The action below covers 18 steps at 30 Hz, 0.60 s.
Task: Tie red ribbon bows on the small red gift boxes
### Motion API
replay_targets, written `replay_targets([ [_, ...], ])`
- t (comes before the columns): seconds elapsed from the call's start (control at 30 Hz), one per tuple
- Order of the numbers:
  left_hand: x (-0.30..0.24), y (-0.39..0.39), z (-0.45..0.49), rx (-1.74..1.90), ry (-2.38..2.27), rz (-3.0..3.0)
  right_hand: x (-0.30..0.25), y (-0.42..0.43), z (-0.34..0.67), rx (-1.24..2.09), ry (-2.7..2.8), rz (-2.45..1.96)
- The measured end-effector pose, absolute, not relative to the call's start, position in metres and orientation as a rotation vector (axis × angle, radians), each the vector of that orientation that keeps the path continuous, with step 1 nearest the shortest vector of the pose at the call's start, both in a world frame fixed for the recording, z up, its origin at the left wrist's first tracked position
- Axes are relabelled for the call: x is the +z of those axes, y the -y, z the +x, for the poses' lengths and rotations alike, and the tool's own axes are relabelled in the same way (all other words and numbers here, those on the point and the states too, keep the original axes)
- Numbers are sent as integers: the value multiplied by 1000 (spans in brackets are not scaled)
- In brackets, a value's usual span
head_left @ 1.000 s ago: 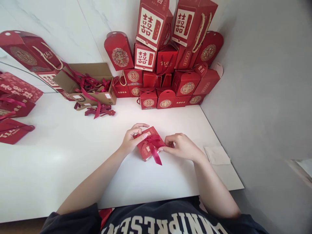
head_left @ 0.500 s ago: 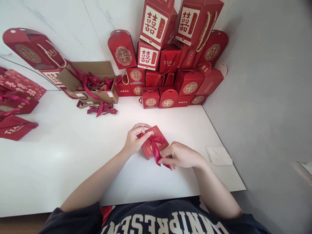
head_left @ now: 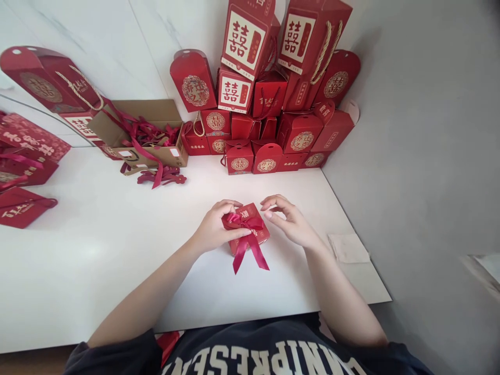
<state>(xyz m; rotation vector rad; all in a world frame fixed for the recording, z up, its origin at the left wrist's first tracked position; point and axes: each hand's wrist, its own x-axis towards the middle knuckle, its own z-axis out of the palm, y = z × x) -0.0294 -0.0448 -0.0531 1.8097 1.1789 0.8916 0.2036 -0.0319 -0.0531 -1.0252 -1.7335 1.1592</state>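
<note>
A small red gift box [head_left: 255,225] lies on the white table [head_left: 97,245] in front of me, tied with a dark red ribbon bow [head_left: 244,229] whose two tails hang toward me. My left hand [head_left: 216,228] is curled round the box's left side, thumb pressing on the bow. My right hand [head_left: 287,219] hovers at the box's right edge with fingers spread and loosely bent, holding nothing.
A stack of red gift boxes and bags [head_left: 269,99] stands against the wall at the back. A cardboard box [head_left: 144,130] full of red ribbons sits back left. More red bags [head_left: 23,161] lie at the far left. A white paper napkin [head_left: 348,247] rests near the right edge.
My right hand let go of the ribbon tail near me and rose to the box's right side. The bow's tails now lie loose. My left hand shifted onto the bow.
</note>
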Motion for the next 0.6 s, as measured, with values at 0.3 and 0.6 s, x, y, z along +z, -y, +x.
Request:
replay_targets([
  [0.3,-55,49,-21,942,-1319,1866,-61,33,191,1408,1752,-901],
  [0.6,-56,46,-32,836,-1282,2001,-66,31,186,1564,1687,-774],
])
